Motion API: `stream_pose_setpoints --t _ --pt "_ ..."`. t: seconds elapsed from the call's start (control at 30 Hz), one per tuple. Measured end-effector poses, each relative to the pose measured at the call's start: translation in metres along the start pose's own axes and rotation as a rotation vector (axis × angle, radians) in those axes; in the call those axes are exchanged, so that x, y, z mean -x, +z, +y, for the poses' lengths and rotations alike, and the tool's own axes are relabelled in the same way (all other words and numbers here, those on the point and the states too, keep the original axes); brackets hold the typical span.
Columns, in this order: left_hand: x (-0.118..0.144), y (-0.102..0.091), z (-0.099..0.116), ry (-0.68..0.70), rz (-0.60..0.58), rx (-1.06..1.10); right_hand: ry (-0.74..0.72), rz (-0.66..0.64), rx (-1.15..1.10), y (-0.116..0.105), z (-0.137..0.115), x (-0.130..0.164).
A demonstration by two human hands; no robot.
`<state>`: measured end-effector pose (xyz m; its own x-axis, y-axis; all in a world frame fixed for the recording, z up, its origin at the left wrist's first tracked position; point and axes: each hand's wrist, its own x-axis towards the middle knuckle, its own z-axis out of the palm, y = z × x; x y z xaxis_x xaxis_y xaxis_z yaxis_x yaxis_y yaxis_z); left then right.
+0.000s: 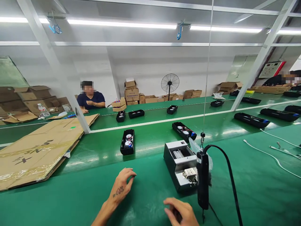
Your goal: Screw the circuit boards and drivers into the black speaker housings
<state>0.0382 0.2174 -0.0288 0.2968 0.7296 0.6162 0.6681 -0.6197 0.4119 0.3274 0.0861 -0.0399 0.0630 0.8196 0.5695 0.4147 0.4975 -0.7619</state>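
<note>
My left hand [122, 185] rests loosely curled, grasping nothing, on the green table [70, 201] left of the screw feeder [181, 164]. My right hand [181, 213], curled below the hanging electric screwdriver [203, 179]; contents indeterminable.

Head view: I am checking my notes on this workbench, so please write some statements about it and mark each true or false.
1. The left hand rests on the green table mat, holding nothing. True.
2. The black hanging electric screwdriver is gripped by the right hand. False: it hangs free beside the hand.
3. The grey metal screw feeder box stands just left of the screwdriver. True.
4. The flattened brown cardboard sheet lies at the right. False: it lies at the left.
</note>
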Motion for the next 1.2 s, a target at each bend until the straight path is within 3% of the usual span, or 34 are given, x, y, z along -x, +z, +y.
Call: stream_pose_setpoints --t 0.07,0.17,0.3,0.47,0.7,0.83,0.97,1.1,1.2 --pt "0.004 0.001 0.002 0.022 0.026 -0.003 -0.074 -0.073 -0.06 0.016 -0.007 -0.035" --pt "0.01 0.003 -0.002 0.052 0.116 -0.004 -0.064 -0.106 -0.125 0.043 -0.012 -0.078" --pt "0.02 0.007 -0.014 0.131 0.223 -0.024 -0.053 -0.075 -0.109 0.066 -0.006 -0.1" --pt "0.025 0.019 -0.021 0.241 0.276 -0.084 0.012 -0.054 -0.157 0.056 -0.002 -0.106" --pt "0.035 0.039 -0.034 0.254 0.258 -0.115 -0.022 0.066 -0.224 0.045 -0.004 -0.149" --pt "0.037 0.041 -0.035 0.251 0.247 -0.109 0.038 0.132 -0.262 0.046 0.002 -0.144" --pt "0.038 0.039 -0.032 0.219 0.22 -0.104 0.125 0.107 -0.302 0.037 0.01 -0.123" --pt "0.04 0.038 -0.033 0.209 0.212 -0.108 0.187 0.191 -0.328 0.024 0.016 -0.1" --pt "0.04 0.037 -0.034 0.215 0.219 -0.107 0.213 0.178 -0.332 0.019 0.022 -0.079"
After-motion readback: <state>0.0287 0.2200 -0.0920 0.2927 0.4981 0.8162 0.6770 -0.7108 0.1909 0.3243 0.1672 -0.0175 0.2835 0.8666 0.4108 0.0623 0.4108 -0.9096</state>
